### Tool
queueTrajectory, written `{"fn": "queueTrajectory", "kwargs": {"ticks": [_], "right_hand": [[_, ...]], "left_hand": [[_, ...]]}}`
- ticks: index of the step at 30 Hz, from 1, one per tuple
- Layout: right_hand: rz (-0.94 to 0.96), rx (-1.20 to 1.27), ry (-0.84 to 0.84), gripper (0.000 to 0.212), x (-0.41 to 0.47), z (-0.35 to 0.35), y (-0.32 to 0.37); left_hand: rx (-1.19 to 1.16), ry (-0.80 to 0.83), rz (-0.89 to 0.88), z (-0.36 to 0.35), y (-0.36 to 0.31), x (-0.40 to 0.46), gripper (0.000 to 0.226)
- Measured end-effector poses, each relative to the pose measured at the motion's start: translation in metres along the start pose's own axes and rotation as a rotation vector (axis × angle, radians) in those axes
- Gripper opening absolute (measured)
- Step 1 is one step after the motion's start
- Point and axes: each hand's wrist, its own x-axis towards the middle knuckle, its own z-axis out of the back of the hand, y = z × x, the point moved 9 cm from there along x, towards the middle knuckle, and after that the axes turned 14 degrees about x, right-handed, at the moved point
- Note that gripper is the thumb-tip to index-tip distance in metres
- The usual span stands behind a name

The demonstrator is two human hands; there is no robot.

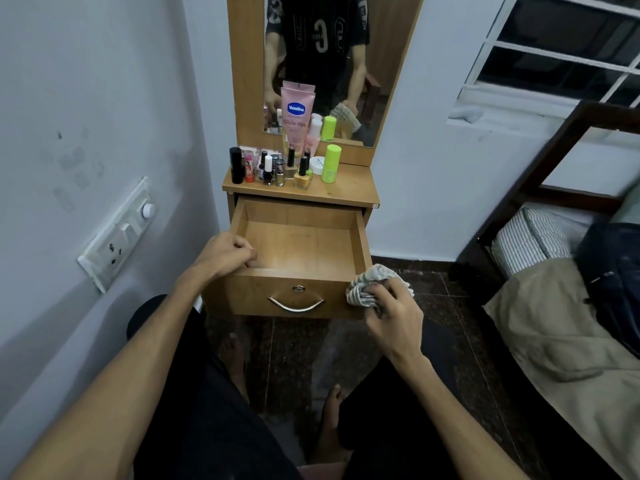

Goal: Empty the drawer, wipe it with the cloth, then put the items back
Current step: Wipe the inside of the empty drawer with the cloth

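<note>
A person's right hand grips a crumpled grey-and-white striped cloth, bunched against the near right corner of a pulled-out light-brown wooden drawer. The left hand rests on the drawer's near left corner, fingers curled loosely over the rim and holding nothing loose. Both forearms reach in from the near edge of the scene, above dark trousers and bare feet on a dark speckled tile floor.

The drawer stands fully open with its bare wooden bottom showing and nothing inside it. Its front panel carries a curved silver metal handle beneath a small round lock.

On the top of the wooden dressing table, beyond the drawer, stands a cluster of cosmetics: a tall pink Vaseline lotion tube, a black cylindrical bottle at the left, several small nail-polish bottles including a yellow one, a round white jar and a lime-green cylindrical bottle at the right. A wood-framed mirror behind them reflects the person's dark printed shirt and the cloth.

A white wall switchboard with sockets sits on the left wall. At right are a dark wooden bed frame, beige bedding, a striped pillow and a barred window.
</note>
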Motion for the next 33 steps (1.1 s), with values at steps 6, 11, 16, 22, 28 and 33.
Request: {"fn": "queueTrajectory", "kwargs": {"ticks": [6,11,16,22,28,33], "right_hand": [[0.063,0.302,0.000,0.028,0.024,-0.060,0.083],[0.284,0.291,0.471,0.030,0.011,-0.148,0.170],[0.097,0.216,0.786,0.013,0.006,-0.143,0.147],[-0.311,0.655,0.329,0.015,0.093,-0.041,0.087],[-0.642,0.869,-0.002,0.019,0.181,-0.016,0.006],[-0.867,0.880,-0.110,0.024,0.222,-0.033,-0.049]], "left_hand": [[-0.137,-0.019,0.016,0.008,0.006,-0.001,0.017],[-0.176,-0.057,0.004,0.016,0.009,-0.005,0.022],[-0.217,-0.082,0.006,0.018,0.008,-0.006,0.022],[-0.130,-0.117,-0.066,0.018,-0.018,0.003,0.023],[-0.145,-0.088,-0.102,0.015,-0.048,0.027,0.025],[-0.148,-0.059,-0.094,0.005,-0.051,0.047,0.025]]}}
